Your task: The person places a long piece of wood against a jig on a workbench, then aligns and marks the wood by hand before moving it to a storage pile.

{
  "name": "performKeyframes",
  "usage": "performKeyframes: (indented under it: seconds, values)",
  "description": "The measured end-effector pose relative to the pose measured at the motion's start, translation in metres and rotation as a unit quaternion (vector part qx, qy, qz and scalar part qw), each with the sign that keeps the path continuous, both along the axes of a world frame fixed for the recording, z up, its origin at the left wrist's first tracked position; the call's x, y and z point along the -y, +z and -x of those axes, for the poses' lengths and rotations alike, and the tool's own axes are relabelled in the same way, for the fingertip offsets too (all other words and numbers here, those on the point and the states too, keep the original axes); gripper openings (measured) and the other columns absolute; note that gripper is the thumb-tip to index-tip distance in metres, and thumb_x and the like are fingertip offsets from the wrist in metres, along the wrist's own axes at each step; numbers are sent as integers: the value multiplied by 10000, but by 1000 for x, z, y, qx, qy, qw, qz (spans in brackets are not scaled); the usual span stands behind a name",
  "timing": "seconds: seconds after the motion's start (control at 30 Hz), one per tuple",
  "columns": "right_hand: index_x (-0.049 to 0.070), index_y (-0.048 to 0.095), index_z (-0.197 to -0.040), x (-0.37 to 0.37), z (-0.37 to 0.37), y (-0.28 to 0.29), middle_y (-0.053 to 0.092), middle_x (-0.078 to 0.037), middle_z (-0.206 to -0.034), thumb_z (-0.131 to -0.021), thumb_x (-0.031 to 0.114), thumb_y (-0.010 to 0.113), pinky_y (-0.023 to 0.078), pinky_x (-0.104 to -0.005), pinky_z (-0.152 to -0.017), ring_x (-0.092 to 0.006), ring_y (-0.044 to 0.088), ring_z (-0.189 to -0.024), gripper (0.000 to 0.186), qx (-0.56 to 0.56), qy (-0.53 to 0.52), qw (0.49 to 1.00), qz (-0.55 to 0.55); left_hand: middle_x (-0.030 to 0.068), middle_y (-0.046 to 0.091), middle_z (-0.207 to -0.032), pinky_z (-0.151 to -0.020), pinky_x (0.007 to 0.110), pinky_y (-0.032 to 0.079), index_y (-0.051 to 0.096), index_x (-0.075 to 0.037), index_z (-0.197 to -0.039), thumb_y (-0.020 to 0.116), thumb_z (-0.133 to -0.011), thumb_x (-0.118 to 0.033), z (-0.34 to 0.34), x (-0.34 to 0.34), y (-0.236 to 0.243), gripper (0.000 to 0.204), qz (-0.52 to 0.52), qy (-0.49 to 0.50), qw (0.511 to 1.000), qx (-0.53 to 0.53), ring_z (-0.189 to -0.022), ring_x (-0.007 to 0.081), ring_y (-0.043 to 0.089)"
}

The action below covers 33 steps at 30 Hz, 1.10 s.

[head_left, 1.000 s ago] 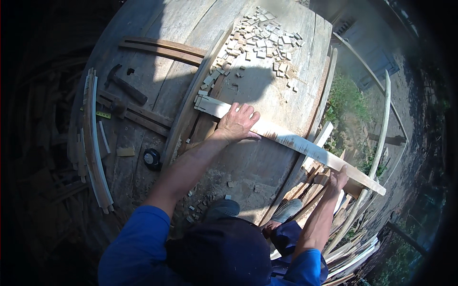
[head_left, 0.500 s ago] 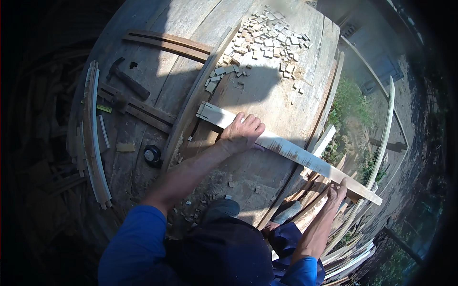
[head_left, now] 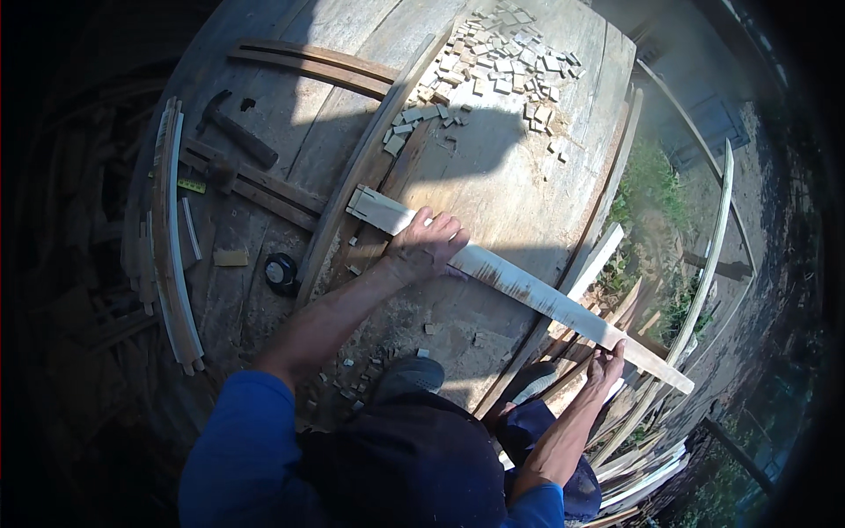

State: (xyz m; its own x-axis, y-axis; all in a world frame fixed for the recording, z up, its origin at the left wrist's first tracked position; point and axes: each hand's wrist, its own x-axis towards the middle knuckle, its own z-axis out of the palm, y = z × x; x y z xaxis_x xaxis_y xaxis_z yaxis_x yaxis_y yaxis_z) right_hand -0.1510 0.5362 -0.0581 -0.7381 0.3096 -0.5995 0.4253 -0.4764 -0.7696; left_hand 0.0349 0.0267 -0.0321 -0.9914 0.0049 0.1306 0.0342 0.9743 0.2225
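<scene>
A long pale wooden board (head_left: pixel 519 289) slants across the bench from the middle to the lower right, with thin slits in its left end. My left hand (head_left: pixel 427 246) is closed over it near that slit end, fingers across the top. Farther along, my right hand (head_left: pixel 606 364) grips its near edge, the thumb on top and the other fingers partly hidden below. The left end lies close beside a raised wooden strip (head_left: pixel 361 167) fixed along the bench; the right end juts past the bench edge.
Small cut wood blocks (head_left: pixel 502 66) are heaped at the far side of the bench (head_left: pixel 493 207). At the left lie a hammer (head_left: pixel 238 132), a tape measure (head_left: pixel 282 270), a yellow rule (head_left: pixel 191 186) and long strips (head_left: pixel 172 238). More planks (head_left: pixel 642 480) are piled at the lower right.
The board has slid a little to the left, and its left end now sits nearer the raised strip. Both my hands have moved left with it.
</scene>
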Motion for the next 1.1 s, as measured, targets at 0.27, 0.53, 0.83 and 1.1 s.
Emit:
performKeyframes:
  seconds: [0.27,0.53,0.83,1.1]
  values:
    - [-43,573,-1228,9,3,-4,653,-168,-1188,-985,171,644,533,-477,-984,-312,642,-1104,331,-11,-5,1000,6,39,595,-893,-811,402,448,602,-116,-945,630,-806,-250,6,6,1,195,-5,13,999,-47,-904,194,609]
    - [-37,575,-1240,14,3,2,658,-163,-1189,-984,166,644,534,-459,-978,-304,643,-1107,334,13,-18,1000,-5,49,584,-933,-862,433,442,578,-103,-1020,741,-699,-562,4,8,5,583,-5,6,1000,-1,-964,224,593]
    - [-57,565,-1205,3,-4,-1,653,-181,-1162,-976,162,654,575,-486,-943,-337,656,-1075,329,0,-14,1000,7,53,572,-931,-858,446,443,569,-116,-1041,739,-680,-593,-6,4,5,621,-34,9,999,-5,-961,229,590]
    - [-65,560,-1228,16,12,0,645,-193,-1206,-994,163,626,546,-458,-990,-314,642,-1115,333,10,-23,1000,-2,52,575,-916,-852,443,444,589,-111,-995,710,-750,-477,7,9,0,457,-20,12,1000,-20,-963,231,593]
